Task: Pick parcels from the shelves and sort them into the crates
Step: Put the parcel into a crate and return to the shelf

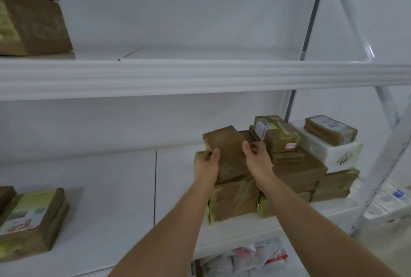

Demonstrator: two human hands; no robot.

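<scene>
A flat brown parcel (226, 150) lies on top of a stack of taped brown parcels (235, 201) on the middle shelf (111, 187). My left hand (206, 166) grips its left edge and my right hand (258, 159) grips its right edge. Behind and to the right sit more parcels: a labelled brown one (275, 132), a white box (329, 154) with a brown parcel (329, 130) on it, and a wide brown box (298, 174). No crate is in view.
The upper shelf (200, 79) carries large cardboard boxes (31, 16) at far left. A labelled parcel (33, 221) rests at the left of the middle shelf. Plastic-wrapped packets (251, 256) lie on the shelf below. A white metal upright (382, 165) stands at right.
</scene>
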